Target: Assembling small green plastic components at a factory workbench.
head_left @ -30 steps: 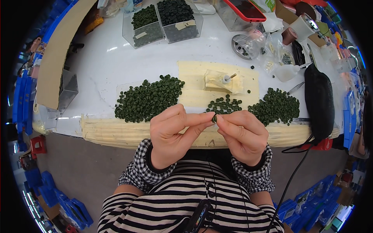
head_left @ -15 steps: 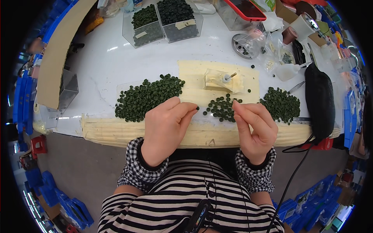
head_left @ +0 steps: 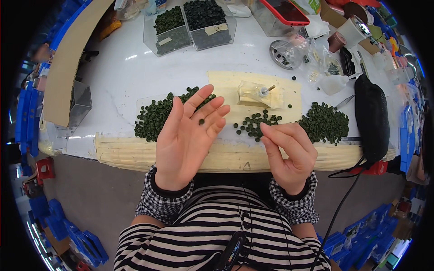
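Observation:
My left hand point(head_left: 183, 135) is turned palm up over the left pile, its fingers stretched and apart. One small dark green disc point(head_left: 201, 121), like a button or cap, rests loose at the base of its fingers. Thumb and forefinger of my right hand point(head_left: 289, 151) are pinched together beside the small scatter of green discs point(head_left: 255, 122); whether a disc is between the tips is hidden. A large pile of the same discs point(head_left: 153, 117) lies partly behind my left hand. Another pile point(head_left: 324, 122) lies to the right of my right hand.
A taped block with an upright pin point(head_left: 260, 94) stands on yellow tape beyond the scatter. Clear bins of discs point(head_left: 210, 34) are at the back. On the right are a black padded object point(head_left: 371, 119), a white squeeze bottle point(head_left: 333, 83) and a round lidded dish point(head_left: 287, 53).
My left hand has opened from a pinch on a disc and turned palm up, the disc now lying on it. My right hand, still pinched, has shifted slightly left and nearer.

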The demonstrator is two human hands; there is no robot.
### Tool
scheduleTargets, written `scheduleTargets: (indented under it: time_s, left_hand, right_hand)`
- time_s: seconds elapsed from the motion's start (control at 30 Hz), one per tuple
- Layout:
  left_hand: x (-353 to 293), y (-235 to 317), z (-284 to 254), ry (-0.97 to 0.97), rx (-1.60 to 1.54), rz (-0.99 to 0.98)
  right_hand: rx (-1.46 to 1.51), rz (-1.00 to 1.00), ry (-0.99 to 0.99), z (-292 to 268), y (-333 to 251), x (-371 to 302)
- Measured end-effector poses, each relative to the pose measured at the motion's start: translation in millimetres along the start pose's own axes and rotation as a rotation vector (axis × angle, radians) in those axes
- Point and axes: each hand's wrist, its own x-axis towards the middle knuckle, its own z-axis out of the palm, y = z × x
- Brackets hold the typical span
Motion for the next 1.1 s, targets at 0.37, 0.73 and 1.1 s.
scheduleTargets:
  time_s: [0.37, 0.73, 1.1]
  left_hand:
    - [-13, -19, 16, -0.211, -0.041, -0.156]
    - [-12, -24, 4, -0.172, 0.358, -0.158]
    - [-9, -26, -5, -0.042, 0.264, -0.125]
  right_hand:
    - [-0.121, -0.233, -0.082, 24, -5, 5]
    - [0.038, 0.083, -0.063, 16, -7, 11]
    - [-0.095, 0.108, 0.141, 1, 14, 28]
